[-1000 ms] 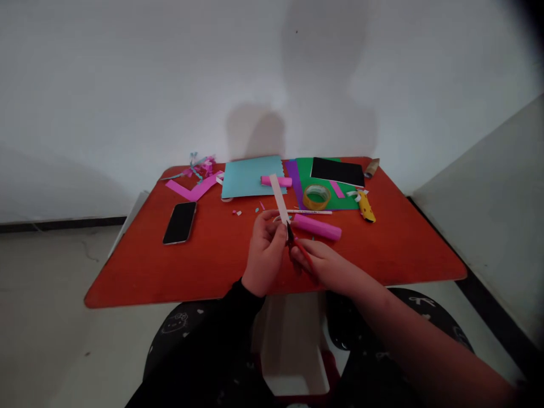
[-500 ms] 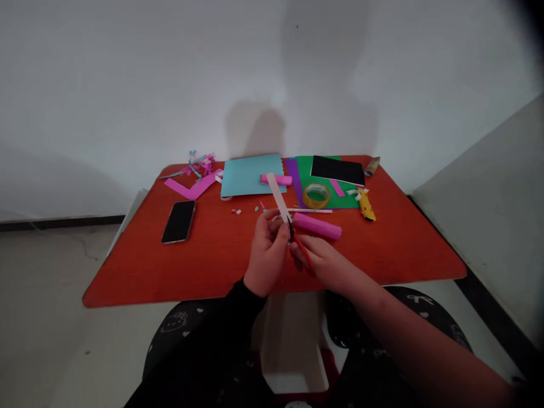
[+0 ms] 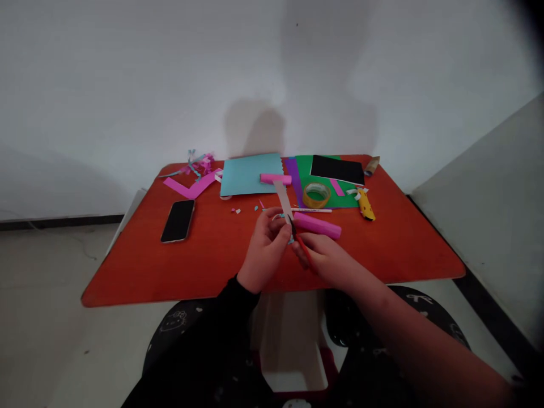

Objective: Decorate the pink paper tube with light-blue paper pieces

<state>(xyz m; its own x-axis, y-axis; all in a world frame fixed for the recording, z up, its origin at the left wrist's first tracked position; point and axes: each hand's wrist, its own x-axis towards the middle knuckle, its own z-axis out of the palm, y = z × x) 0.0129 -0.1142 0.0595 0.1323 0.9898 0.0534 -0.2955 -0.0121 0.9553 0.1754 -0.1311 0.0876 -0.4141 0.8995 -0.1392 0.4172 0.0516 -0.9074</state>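
My left hand [image 3: 266, 249] pinches a pale strip [image 3: 282, 195] between thumb and fingers, near its lower end, above the middle of the red table [image 3: 382, 255]; the rest of the strip slants up and away from me. My right hand [image 3: 325, 256] is curled around the red handles of the scissors [image 3: 303, 248], whose dark blades are up against the strip, right by my left thumb; I can't tell whether the blades are parted. My two hands are close together, with the scissors between them. Just beyond them lies a pink tube [image 3: 318, 225], with a thin white stick [image 3: 317, 211] behind it. Farther back, a second pink tube [image 3: 276, 179] rests on a blue sheet [image 3: 240, 177]. To the right of that, a green sheet [image 3: 304, 170] overlaps a purple sheet [image 3: 293, 170], and on the green are a tape roll [image 3: 317, 203], a pink slip [image 3: 337, 187] and a black tablet [image 3: 335, 169]. A yellow thing [image 3: 366, 205] lies beside the green sheet's right edge, white scraps touching it. Over on my left is a phone [image 3: 178, 221], screen up, with a bent pink piece [image 3: 206, 183] behind it and a heap of pink and blue shreds [image 3: 205, 165] toward the back edge.
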